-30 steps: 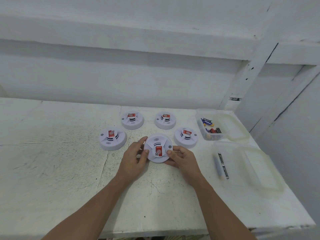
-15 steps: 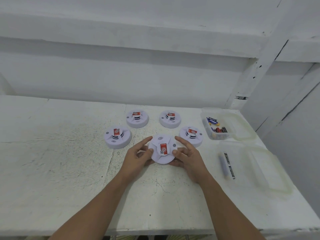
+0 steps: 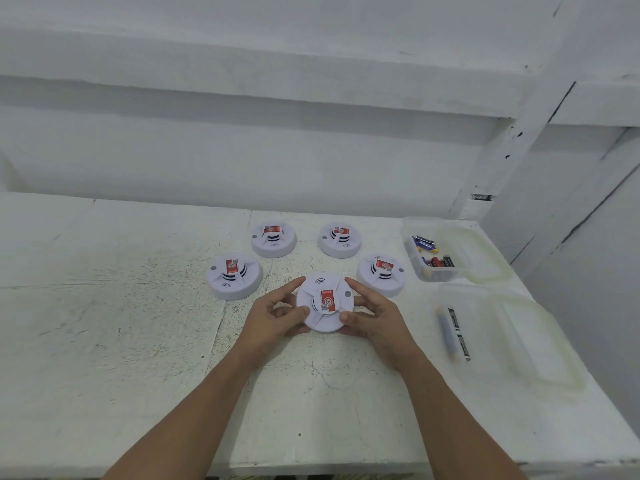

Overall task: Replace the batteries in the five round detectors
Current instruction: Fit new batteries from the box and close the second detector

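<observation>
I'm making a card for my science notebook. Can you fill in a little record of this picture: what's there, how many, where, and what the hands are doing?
Held detector: nearest one, round, white, red sticker on top
Other detectors: four, on the table behind it
Left hand: grips its left edge
Right hand: grips its right edge
Small tub: far right, loose batteries inside
Big tub: nearer, pair of batteries by its left wall
</observation>
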`<state>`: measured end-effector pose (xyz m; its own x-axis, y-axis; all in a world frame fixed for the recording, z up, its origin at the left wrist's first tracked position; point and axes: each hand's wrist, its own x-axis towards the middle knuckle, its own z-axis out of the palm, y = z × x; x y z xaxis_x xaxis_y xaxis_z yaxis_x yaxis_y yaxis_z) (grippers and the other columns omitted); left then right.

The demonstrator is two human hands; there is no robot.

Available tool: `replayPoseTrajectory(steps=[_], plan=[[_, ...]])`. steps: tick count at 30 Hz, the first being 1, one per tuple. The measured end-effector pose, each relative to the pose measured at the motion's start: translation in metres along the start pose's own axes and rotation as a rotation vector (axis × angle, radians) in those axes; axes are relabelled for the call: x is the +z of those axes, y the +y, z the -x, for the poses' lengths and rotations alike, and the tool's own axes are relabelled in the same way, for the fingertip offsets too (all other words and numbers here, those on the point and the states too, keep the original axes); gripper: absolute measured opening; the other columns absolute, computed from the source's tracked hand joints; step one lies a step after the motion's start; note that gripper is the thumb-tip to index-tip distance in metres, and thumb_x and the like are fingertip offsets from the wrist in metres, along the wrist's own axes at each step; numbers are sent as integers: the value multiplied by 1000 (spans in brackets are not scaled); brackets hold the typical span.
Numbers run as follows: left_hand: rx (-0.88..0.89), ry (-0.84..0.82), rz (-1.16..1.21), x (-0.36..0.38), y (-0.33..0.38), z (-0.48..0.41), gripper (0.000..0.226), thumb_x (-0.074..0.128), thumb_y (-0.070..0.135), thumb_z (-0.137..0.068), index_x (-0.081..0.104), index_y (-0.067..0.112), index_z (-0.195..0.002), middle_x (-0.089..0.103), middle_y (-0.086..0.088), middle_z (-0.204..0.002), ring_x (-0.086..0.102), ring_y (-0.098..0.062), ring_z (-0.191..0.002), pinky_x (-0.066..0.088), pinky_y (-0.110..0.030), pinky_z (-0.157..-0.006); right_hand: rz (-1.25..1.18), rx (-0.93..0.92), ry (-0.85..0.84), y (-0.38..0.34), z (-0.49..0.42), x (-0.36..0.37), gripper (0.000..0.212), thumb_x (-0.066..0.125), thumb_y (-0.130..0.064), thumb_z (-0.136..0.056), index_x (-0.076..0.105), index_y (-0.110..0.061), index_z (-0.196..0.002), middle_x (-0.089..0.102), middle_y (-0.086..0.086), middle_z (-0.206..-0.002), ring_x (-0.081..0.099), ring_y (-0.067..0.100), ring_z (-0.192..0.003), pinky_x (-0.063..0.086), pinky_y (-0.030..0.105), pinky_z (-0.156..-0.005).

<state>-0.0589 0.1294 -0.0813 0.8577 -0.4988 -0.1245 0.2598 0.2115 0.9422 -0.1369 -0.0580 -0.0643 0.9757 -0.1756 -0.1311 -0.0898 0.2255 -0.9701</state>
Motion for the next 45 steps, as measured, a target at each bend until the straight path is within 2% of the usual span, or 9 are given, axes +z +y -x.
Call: replayPoseTrajectory(steps=[7,12,19,23,30,34,40,42,45], plan=[[4,0,7,0,-1,1,52,68,-4,-80,62,18,-126,51,-19,-99,60,-39,-95,50,-61,-87,23,8,2,1,-1,-1,54,71,4,-78,61,-26,-122,72,5,-100,70,26,-95,58,40,-77],[7,5,-17,0,1,3,50,65,-7,-83,60,16,-127,48,-35,-113,56,-51,-107,53,-56,-85,37,0,-1,2,0,-1,54,72,2,-78,61,-27,-122,71,6,-103,70,26,-96,58,41,-79],[8,0,-12,3,4,6,49,62,-9,-85,59,15,-128,52,-32,-120,61,-45,-105,54,-53,-84,38,-7,-2,2,0,-2,53,72,3,-78,61,-28,-119,72,4,-101,70,25,-95,57,43,-81],[17,15,-8,6,7,9,48,60,-10,-85,61,15,-125,56,-32,-114,66,-38,-97,57,-44,-80,49,-11,-2,3,1,-2,55,72,2,-78,60,-25,-124,72,6,-104,69,26,-96,57,44,-81],[11,27,0,6,5,9,49,60,-12,-84,58,10,-128,56,-32,-115,64,-43,-101,56,-48,-82,51,-9,7,4,1,-2,56,72,4,-78,60,-24,-125,71,7,-105,70,28,-95,58,43,-79],[8,44,-34,6,6,9,50,61,-11,-84,58,11,-128,59,-25,-103,67,-33,-92,58,-42,-78,69,-6,17,4,1,-2,59,72,3,-78,57,-20,-129,71,8,-105,69,29,-96,57,46,-81],[23,56,-60,5,3,10,48,67,-4,-82,62,18,-124,59,-34,-108,66,-34,-95,55,-49,-85,121,-16,30,3,4,0,58,74,0,-77,57,-21,-129,71,7,-108,71,23,-92,58,31,-73],[23,76,-69,4,1,9,49,73,5,-77,64,22,-122,60,-31,-107,65,-40,-100,53,-54,-87,169,-30,51,4,4,1,60,76,-1,-76,57,-24,-128,71,6,-106,71,20,-89,57,26,-71],[40,139,-105,4,3,5,50,80,11,-68,67,21,-115,66,-21,-104,67,-40,-96,54,-57,-84,170,-38,92,5,0,5,58,76,0,-75,58,-26,-123,72,1,-98,72,20,-87,58,30,-69]])
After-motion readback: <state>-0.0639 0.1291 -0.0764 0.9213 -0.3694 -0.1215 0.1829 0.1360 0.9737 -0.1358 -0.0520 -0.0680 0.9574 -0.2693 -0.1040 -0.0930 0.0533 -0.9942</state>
